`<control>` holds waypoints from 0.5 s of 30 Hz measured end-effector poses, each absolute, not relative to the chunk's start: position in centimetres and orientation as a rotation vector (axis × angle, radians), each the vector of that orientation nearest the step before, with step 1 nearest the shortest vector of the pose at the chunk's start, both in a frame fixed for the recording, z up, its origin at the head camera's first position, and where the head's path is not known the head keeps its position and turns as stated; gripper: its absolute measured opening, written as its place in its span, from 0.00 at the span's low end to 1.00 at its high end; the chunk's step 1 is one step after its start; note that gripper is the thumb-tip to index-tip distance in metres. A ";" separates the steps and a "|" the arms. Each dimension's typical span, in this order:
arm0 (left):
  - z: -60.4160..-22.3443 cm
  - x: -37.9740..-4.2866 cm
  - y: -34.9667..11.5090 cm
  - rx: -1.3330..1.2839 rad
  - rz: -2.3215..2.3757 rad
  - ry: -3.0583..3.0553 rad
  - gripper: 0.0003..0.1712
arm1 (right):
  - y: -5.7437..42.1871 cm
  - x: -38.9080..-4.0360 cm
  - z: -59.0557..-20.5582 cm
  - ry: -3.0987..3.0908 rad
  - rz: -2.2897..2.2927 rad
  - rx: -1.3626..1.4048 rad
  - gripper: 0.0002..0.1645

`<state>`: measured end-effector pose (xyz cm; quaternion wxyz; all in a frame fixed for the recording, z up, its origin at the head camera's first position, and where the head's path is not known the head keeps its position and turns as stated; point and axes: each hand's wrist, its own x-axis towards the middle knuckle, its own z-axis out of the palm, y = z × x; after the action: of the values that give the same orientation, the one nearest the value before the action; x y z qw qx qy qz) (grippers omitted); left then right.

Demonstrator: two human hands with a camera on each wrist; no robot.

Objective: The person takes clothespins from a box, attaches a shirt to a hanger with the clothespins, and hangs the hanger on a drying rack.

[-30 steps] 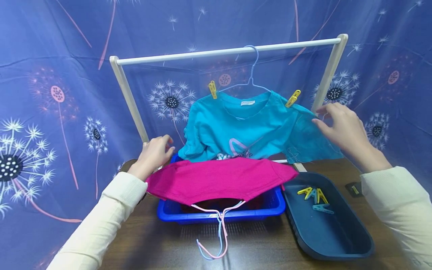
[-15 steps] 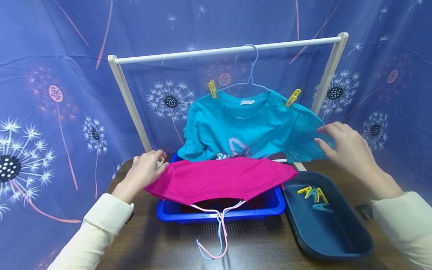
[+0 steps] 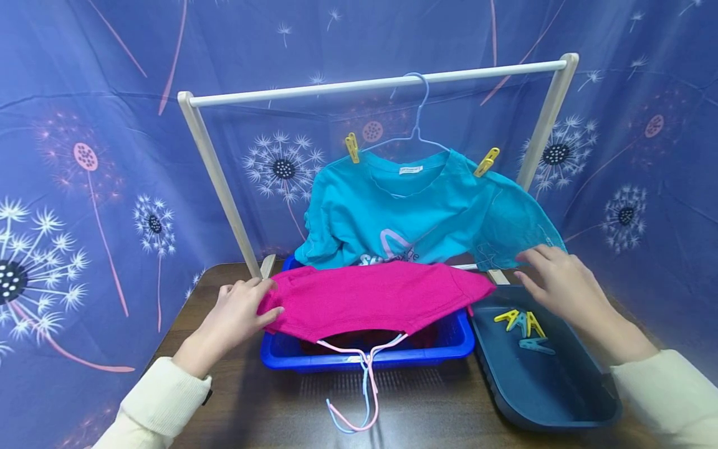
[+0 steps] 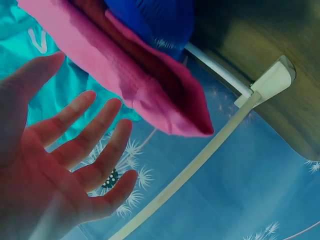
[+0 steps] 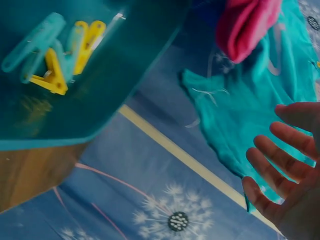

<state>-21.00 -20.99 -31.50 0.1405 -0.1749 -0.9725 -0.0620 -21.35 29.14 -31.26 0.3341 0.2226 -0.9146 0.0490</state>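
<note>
A pink garment (image 3: 370, 296) lies across the blue basket (image 3: 370, 360), with two hangers (image 3: 367, 386), one pink and one light blue, sticking out of its neck toward me. My left hand (image 3: 232, 312) is at the garment's left end; in the left wrist view its fingers are spread and hold nothing. Behind, a turquoise T-shirt (image 3: 415, 212) hangs on a blue hanger (image 3: 417, 125), with a yellow clothespin (image 3: 352, 148) at one shoulder and another clothespin (image 3: 487, 162) at the other. Near its right sleeve is my right hand (image 3: 566, 293), fingers relaxed, holding nothing.
A white-barred rack (image 3: 303, 93) with wooden posts stands at the back, before a dandelion-print curtain (image 3: 112, 218). At right, a dark tray (image 3: 552, 386) contains several yellow and teal clothespins (image 3: 524, 327). Everything stands on a brown wooden table (image 3: 269, 405).
Both hands have come down toward me. The left moved from beside the rack post to the pink garment's left end; the right dropped from the T-shirt's sleeve to over the tray's far end.
</note>
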 end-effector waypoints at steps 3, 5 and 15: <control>-31.9 -20.6 -20.9 -0.511 -0.167 -2.833 0.24 | 29.4 -21.6 -32.3 -2.389 0.085 0.631 0.15; -32.1 -20.3 -20.9 -0.519 -0.161 -2.840 0.24 | 29.6 -21.8 -33.0 -2.400 0.045 0.653 0.15; -32.7 -19.8 -20.8 -0.577 -0.110 -2.803 0.30 | 29.7 -22.1 -35.6 -2.593 -0.070 0.630 0.16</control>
<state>-19.76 -20.85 -32.70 0.1384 -0.1997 -0.9693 -0.0379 -22.14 29.69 -35.65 0.2338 0.2294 -0.9445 -0.0254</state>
